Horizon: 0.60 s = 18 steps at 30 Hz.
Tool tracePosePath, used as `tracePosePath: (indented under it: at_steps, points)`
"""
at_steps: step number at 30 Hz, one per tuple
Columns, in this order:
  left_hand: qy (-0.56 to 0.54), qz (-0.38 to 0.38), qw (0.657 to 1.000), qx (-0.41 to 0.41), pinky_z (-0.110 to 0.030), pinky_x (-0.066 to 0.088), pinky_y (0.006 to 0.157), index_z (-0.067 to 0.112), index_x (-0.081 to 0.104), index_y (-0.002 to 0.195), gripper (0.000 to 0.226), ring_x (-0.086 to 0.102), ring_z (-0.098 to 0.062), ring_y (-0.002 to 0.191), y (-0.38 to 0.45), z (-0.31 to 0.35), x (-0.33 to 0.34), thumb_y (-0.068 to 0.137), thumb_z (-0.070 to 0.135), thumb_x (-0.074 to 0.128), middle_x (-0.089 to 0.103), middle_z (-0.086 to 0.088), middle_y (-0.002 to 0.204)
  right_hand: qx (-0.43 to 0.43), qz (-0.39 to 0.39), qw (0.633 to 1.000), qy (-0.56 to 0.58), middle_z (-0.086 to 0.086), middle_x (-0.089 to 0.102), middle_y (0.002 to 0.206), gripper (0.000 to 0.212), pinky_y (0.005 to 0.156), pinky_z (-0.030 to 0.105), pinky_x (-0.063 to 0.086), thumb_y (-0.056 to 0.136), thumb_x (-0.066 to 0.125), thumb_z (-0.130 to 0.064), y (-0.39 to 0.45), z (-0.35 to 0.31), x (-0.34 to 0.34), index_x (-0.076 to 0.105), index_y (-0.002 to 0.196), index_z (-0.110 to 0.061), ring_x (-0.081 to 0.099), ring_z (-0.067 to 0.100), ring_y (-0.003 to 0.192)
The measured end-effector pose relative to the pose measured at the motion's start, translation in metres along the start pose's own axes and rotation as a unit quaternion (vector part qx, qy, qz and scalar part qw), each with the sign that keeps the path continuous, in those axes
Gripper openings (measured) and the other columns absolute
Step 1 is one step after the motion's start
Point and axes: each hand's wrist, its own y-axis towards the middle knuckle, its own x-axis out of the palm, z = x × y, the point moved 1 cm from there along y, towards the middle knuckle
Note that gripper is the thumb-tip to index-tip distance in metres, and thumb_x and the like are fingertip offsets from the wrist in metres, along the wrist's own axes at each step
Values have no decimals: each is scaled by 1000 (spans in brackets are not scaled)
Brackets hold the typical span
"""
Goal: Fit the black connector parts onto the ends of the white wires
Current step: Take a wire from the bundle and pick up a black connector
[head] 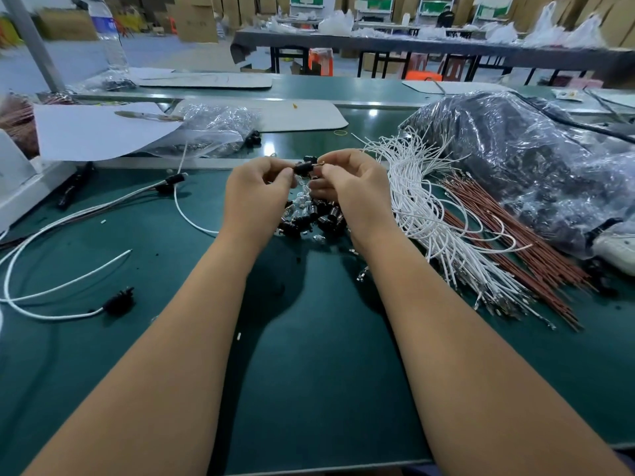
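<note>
My left hand [256, 192] and my right hand [350, 182] meet above the middle of the green table [309, 355]. Between their fingertips sits a small black connector part [302, 168], pinched by the left thumb and finger, while the right fingers pinch something at its right end, where a bit of metal shows. A pile of loose black connector parts [314, 216] lies under the hands. To the right spreads a bundle of white wires [433, 214]. At the left lie white wires with black connectors fitted [118, 300].
Brown wires [508, 235] lie beside the white bundle. A large clear plastic bag [515, 159] fills the right side, a smaller bag [213, 132] and a grey sheet [92, 132] sit at the back left. A white device [20, 187] stands at the left edge.
</note>
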Motion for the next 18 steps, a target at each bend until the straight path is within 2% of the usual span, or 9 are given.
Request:
tracePosePath:
  at_steps: [3, 7, 11, 14, 16, 18]
  points:
    - [-7, 8, 1000, -14, -8, 35, 48, 9, 70, 86, 16, 44, 2, 45, 1, -2, -3, 94, 11, 56, 65, -1, 71, -24, 18, 999, -43, 10, 70, 81, 22, 64, 28, 57, 84, 50, 5, 0, -2, -5, 64, 86, -11, 65, 15, 64]
    - [-1, 1, 1000, -20, -8, 30, 44, 2, 70, 81, 21, 40, 0, 38, 1, -3, -6, 94, 12, 56, 57, -2, 61, -65, 27, 991, -111, 8, 70, 82, 20, 73, 41, 60, 84, 62, -3, -1, -2, -6, 67, 85, -22, 66, 21, 72]
    - [7, -12, 1000, -23, -10, 29, 44, 1, 70, 77, 24, 36, -1, 40, 1, -4, -6, 92, 14, 58, 54, -8, 61, -96, 24, 984, -145, -5, 67, 73, 14, 71, 38, 59, 83, 68, -6, 0, -2, -4, 70, 83, -19, 64, 13, 69]
    - [6, -20, 999, -35, -9, 31, 46, 4, 70, 73, 24, 37, -2, 44, 1, -3, -6, 90, 16, 59, 57, -11, 62, -109, 17, 981, -161, -6, 67, 72, 14, 68, 31, 58, 83, 68, -5, -1, -2, -4, 71, 82, -18, 62, 8, 67]
    - [2, -21, 999, -46, -8, 32, 48, 4, 70, 72, 24, 43, -7, 54, 1, -4, -6, 88, 17, 59, 65, -21, 70, -113, 13, 979, -171, -4, 66, 69, 18, 63, 27, 54, 83, 69, -6, -1, -3, -5, 70, 79, -23, 60, 7, 63]
    - [1, -23, 998, -55, -8, 33, 48, 3, 70, 72, 23, 42, -8, 54, 1, -5, -6, 86, 16, 58, 68, -22, 76, -116, 10, 976, -183, -3, 66, 66, 19, 61, 25, 51, 83, 69, -8, -2, -3, -6, 69, 76, -25, 59, 9, 60]
